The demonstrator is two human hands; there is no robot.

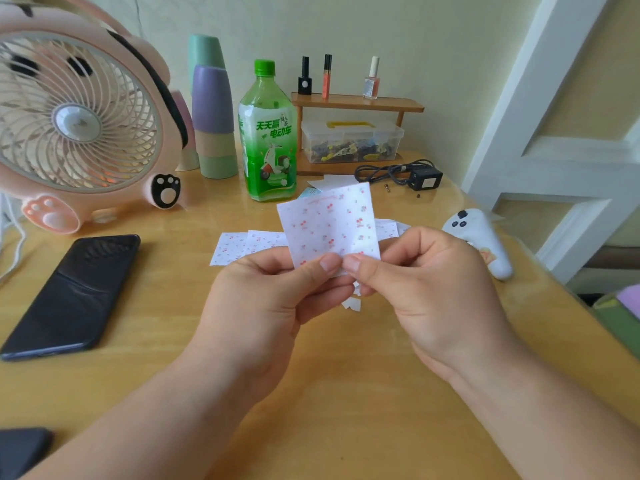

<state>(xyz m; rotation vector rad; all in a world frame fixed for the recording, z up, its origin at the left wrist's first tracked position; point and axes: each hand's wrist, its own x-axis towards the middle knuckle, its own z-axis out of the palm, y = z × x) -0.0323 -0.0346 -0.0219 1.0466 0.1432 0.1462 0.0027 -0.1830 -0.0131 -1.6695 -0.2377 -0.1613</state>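
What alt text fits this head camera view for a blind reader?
The left hand and right hand pinch a cherry-printed paper square above a wooden table. A pink fan, green bottle and black phone sit nearby.

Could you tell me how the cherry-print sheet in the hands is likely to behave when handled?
The sheet looks thin, so probably very light. It stands upright though the left hand and right hand pinch only its lower edge, so it is likely somewhat stiff, not limp. White scraps lie below it, so it may tear easily.

fan (79, 123) cut off at left; fingers (329, 263) hide the bottom of the paper (327, 225).
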